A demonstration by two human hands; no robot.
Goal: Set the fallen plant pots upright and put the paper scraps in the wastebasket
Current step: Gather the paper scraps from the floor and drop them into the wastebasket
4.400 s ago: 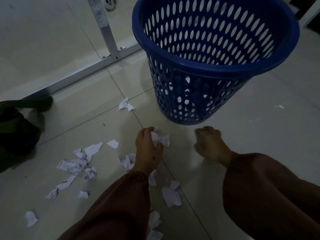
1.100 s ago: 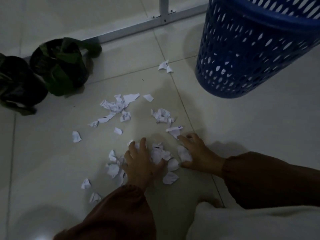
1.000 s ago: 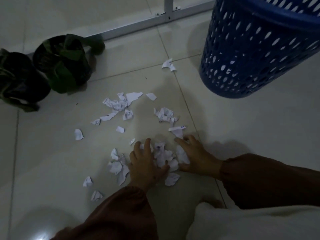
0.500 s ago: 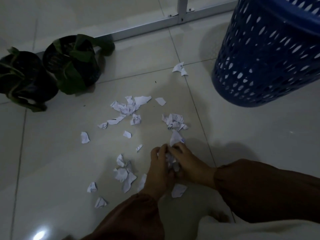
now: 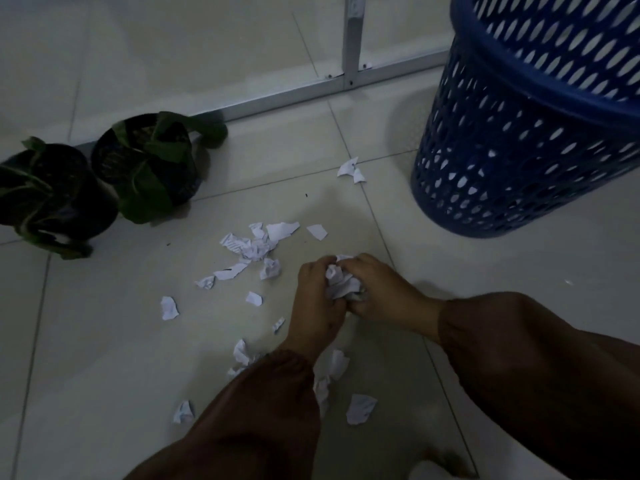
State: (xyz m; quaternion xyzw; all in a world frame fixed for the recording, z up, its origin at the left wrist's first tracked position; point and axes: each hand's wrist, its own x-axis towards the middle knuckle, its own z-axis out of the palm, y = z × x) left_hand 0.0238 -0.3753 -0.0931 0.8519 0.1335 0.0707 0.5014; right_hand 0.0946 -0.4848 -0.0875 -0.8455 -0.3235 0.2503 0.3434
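My left hand (image 5: 313,306) and my right hand (image 5: 384,292) are pressed together over the floor, both closed around a bunch of white paper scraps (image 5: 341,284). More torn scraps (image 5: 254,245) lie scattered on the tiles to the left and below my hands. The blue perforated wastebasket (image 5: 519,133) stands upright at the upper right, with a few scraps showing through its holes. Two black plant pots with green leaves stand upright at the left: one (image 5: 149,161) by the metal frame, the other (image 5: 52,195) at the left edge.
A grey metal frame rail with an upright post (image 5: 351,39) runs across the floor behind the pots and basket. Two scraps (image 5: 351,169) lie close to the basket's base. My brown sleeves fill the lower part of the view.
My two hands have swept the scraps together and now clasp a bunch between them, slightly higher and further right. The view has shifted so the pots show more fully.
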